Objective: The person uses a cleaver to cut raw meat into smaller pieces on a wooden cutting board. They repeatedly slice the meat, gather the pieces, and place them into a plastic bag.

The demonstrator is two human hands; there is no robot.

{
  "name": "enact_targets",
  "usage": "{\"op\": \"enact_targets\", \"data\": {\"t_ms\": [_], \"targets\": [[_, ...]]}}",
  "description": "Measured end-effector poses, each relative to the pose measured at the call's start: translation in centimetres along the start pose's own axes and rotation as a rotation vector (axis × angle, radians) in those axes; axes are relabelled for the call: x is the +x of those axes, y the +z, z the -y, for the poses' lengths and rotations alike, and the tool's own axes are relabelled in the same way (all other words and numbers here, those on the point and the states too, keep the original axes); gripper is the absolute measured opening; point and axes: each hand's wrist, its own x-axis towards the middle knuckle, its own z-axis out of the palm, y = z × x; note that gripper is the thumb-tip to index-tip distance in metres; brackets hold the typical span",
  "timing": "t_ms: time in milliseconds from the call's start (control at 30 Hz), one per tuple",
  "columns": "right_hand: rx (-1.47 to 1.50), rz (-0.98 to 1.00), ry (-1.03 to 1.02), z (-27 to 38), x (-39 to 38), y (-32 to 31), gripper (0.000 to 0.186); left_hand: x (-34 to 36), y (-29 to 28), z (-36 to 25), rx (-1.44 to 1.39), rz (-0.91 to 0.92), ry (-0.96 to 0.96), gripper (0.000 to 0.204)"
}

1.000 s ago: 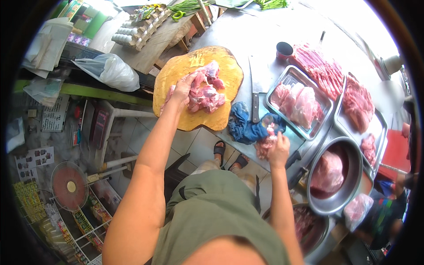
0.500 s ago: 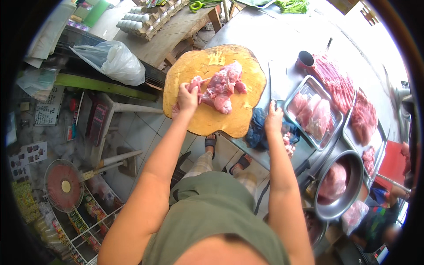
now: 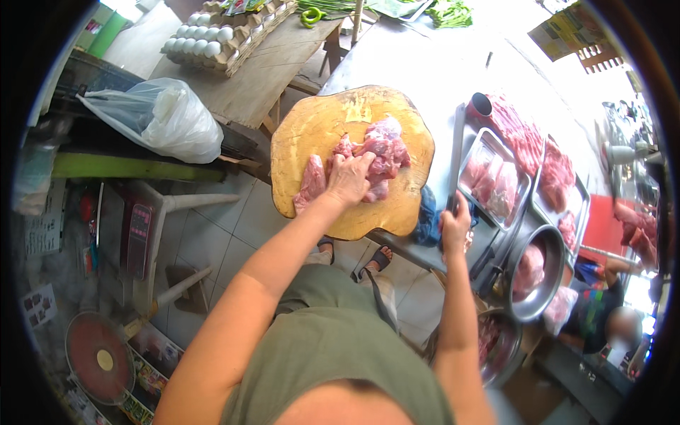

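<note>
Raw pink meat [image 3: 386, 150] lies in a heap on a round wooden chopping block [image 3: 294, 134]. My left hand [image 3: 347, 180] is on the near left side of this meat, its fingers curled against it; the fingertips are partly hidden. A smaller cut piece of meat [image 3: 312, 183] rests just left of that hand, apart from it. To the right of the block, my right hand [image 3: 455, 225] is closed round the handle of a knife [image 3: 459, 145]. Its long blade points away from me, beside the tray of meat.
Metal trays [image 3: 520, 209] of meat stand on the right, with a large metal bowl [image 3: 556, 283] nearer. A blue cloth [image 3: 426, 219] lies beside the block. Left are a white plastic bag [image 3: 177, 120], egg trays [image 3: 230, 57] and a fan [image 3: 99, 358]. Another person [image 3: 595, 312] is at far right.
My left hand has left the smaller piece and shifted right onto the larger meat. My right hand has raised the knife off the table, turning its blade edge-up into a narrower profile.
</note>
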Motion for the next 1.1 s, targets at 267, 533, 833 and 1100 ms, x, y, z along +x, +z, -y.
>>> {"op": "enact_targets", "data": {"t_ms": [267,533,833,1100], "targets": [[-0.131,0.044,0.079,6.2,-11.8,1.5,0.008,1.5,-5.1,0.3,-0.128,0.282,-0.123,0.039],[-0.383,0.134,-0.094,2.5,-13.6,3.5,0.013,-0.6,-4.2,-0.2,0.052,0.368,-0.021,0.049],[-0.565,0.064,-0.104,1.7,-13.0,0.7,0.015,-6.0,-1.6,-3.6,0.158,-0.024,-0.081,0.051],[-0.439,0.056,-0.094,1.6,-14.6,0.2,0.018,0.1,-1.0,1.0,0.064,-0.239,-0.077,0.037]]}}
